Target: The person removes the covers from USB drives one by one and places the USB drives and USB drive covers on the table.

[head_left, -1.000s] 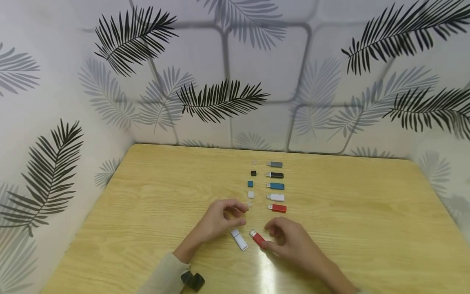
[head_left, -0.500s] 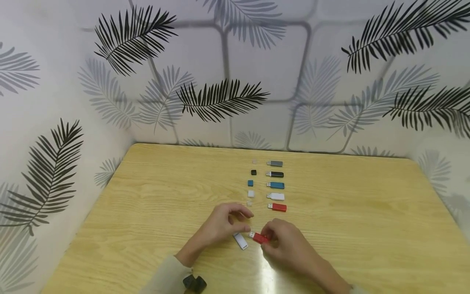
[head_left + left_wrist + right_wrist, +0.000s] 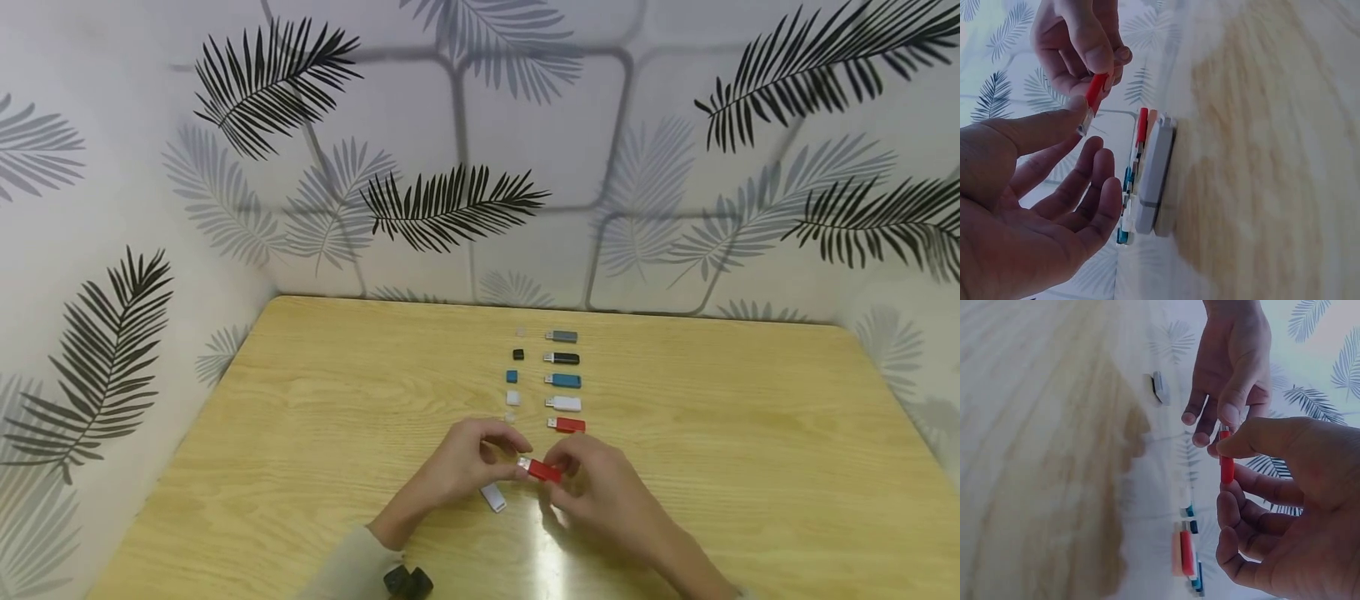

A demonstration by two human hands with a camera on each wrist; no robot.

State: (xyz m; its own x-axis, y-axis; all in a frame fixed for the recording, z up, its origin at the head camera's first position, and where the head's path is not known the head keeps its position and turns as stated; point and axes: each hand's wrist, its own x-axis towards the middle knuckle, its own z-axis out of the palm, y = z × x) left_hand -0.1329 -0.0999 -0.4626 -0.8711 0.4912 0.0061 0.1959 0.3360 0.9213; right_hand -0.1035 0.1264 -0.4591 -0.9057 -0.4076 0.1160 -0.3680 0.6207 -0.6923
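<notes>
Between my two hands, in the head view, is a red USB stick (image 3: 545, 472) with its connector end toward the left. My right hand (image 3: 607, 487) pinches its red body between thumb and fingers. At the connector end, the thumb and index finger of my left hand (image 3: 472, 458) pinch the silvery tip; the other left fingers spread loosely in the left wrist view. Both wrist views show the stick (image 3: 1095, 90) raised above the table. Below my left hand lies a white USB stick (image 3: 493, 497), its upper end hidden by the thumb.
Farther back, a column of uncapped USB sticks runs from grey (image 3: 564, 337) through black (image 3: 564, 358), blue (image 3: 566, 381) and white (image 3: 567, 404) to red (image 3: 572, 425). Left of them lie small caps: black (image 3: 518, 354), blue (image 3: 512, 377), white (image 3: 512, 398) and clear (image 3: 510, 417).
My right hand has lifted the red USB stick from the table and moved it up and right. My left hand has moved right and taken hold of its connector end.
</notes>
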